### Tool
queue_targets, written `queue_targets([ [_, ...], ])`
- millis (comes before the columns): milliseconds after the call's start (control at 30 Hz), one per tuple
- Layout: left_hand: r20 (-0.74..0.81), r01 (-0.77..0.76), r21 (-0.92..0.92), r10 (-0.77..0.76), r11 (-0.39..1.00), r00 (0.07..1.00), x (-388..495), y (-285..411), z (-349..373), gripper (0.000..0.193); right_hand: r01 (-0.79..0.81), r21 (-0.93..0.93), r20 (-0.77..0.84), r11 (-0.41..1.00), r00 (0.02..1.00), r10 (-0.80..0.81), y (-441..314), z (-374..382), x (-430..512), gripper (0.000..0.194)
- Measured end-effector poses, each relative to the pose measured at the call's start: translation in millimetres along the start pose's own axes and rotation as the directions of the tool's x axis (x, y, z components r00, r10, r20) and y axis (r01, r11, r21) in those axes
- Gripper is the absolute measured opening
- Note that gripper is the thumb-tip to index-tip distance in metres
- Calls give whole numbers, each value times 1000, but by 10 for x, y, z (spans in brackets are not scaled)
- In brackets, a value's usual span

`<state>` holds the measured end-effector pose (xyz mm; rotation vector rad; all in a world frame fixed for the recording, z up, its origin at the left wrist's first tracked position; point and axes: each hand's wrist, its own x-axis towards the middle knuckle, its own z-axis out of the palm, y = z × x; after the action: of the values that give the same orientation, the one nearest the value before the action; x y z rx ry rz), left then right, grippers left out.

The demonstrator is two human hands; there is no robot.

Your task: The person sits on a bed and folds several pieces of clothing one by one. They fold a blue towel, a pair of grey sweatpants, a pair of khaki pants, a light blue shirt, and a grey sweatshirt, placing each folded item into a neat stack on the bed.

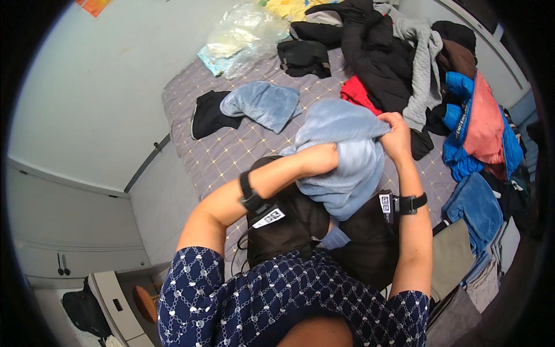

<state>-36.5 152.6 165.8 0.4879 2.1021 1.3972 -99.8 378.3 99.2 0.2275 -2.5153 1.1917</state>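
Note:
A light blue plush garment (347, 178) hangs bunched between my hands, above my lap and the bed. My right hand (395, 134) pinches its upper right edge, thumb and fingers closed on the fabric. At the garment's left side, my left hand (320, 158) is curled against the cloth, its fingertips hidden in the folds. Just beyond lies a folded light blue plush piece (264, 104), partly over a folded black garment (212, 115). Black straps with small devices circle both my forearms.
A grey quilted bedspread (208, 160) lies beneath. Clear plastic bags (247, 34) and a folded black garment (304, 58) are at the back. A black padded jacket (381, 65), a blue jacket with pink lining (483, 126) and folded clothes (453, 247) line the right. A wall (95, 86) borders the left.

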Motion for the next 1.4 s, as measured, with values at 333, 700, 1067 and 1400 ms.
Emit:
queue_targets([
  [333, -606, -172, -295, -45, 940, 794, -1154, -11, -2284, 33, -600, 621, 164, 505, 729, 664, 1330, -1347, -225, 24],
  [700, -806, 670, 579, 449, 465, 385, -772, -439, -2769, 44, -524, 693, 426, 495, 852, 304, -249, -1436, 276, 40],
  [1067, 180, -391, -201, 426, 898, 886, -381, 1187, -746, 44, -93, 487, 749, 869, 555, -361, -1562, -1151, 241, 27],
  [1400, 30, -145, 946, 368, 289, 929, -911, 1539, -1394, 17, 559, -752, 304, 349, 764, -569, -1683, -1948, 167, 23],
])
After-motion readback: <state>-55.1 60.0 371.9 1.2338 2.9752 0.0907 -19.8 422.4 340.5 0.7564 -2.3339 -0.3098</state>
